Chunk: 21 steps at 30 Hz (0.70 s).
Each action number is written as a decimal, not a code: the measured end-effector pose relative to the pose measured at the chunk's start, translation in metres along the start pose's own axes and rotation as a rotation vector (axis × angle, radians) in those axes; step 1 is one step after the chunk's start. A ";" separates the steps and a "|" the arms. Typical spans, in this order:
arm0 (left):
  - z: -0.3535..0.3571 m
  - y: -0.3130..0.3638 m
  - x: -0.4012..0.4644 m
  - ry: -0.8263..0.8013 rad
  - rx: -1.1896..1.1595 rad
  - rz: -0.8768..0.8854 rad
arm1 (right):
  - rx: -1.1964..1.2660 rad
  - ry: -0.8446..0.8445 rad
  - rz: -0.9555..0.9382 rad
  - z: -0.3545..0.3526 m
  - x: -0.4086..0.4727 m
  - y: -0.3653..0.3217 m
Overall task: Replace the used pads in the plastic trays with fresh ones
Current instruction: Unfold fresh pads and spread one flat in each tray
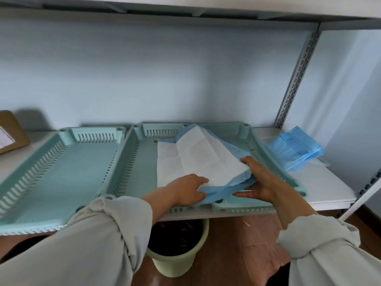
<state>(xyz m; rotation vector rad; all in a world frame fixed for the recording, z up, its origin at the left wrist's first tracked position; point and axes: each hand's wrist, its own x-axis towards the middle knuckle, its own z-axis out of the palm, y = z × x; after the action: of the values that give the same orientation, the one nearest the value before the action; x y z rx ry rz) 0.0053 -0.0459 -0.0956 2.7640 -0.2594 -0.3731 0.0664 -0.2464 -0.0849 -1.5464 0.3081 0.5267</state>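
On the white shelf [321, 182], far left, sits a cardboard box [11, 134], then a bare teal tray [61, 162]. Beside it, the second tray [134, 162] holds a white-and-blue pad [195, 157]. The left hand [185, 190] pinches the pad's near edge; the right hand [261, 180] grips its right corner, thumb on top. Crumpled blue plastic [294, 149] lies far right.

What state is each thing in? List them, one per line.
Left tray: bare, no pad.
Right tray: pad partly inside.
Pad: folded, half unfolded, white side up.
Left hand: gripping the pad's near edge.
Right hand: gripping the pad's right corner.
Bin: open, dark contents.
Blue bag pile: crumpled on the shelf.
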 end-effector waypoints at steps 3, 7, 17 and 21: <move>-0.002 -0.007 -0.004 -0.068 0.055 -0.044 | -0.024 0.022 -0.003 0.006 0.000 0.002; 0.004 -0.017 -0.009 -0.080 0.188 -0.134 | -0.081 0.009 -0.023 0.015 -0.004 0.006; -0.014 -0.041 -0.035 0.128 0.577 -0.272 | -0.007 0.040 -0.103 0.012 0.000 0.007; -0.013 -0.058 -0.049 0.109 0.471 -0.319 | -0.049 0.061 -0.044 0.022 0.008 0.007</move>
<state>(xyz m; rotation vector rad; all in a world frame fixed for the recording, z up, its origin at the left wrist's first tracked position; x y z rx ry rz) -0.0294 0.0223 -0.0930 3.2864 0.1463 -0.2620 0.0669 -0.2245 -0.0950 -1.6158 0.3095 0.4559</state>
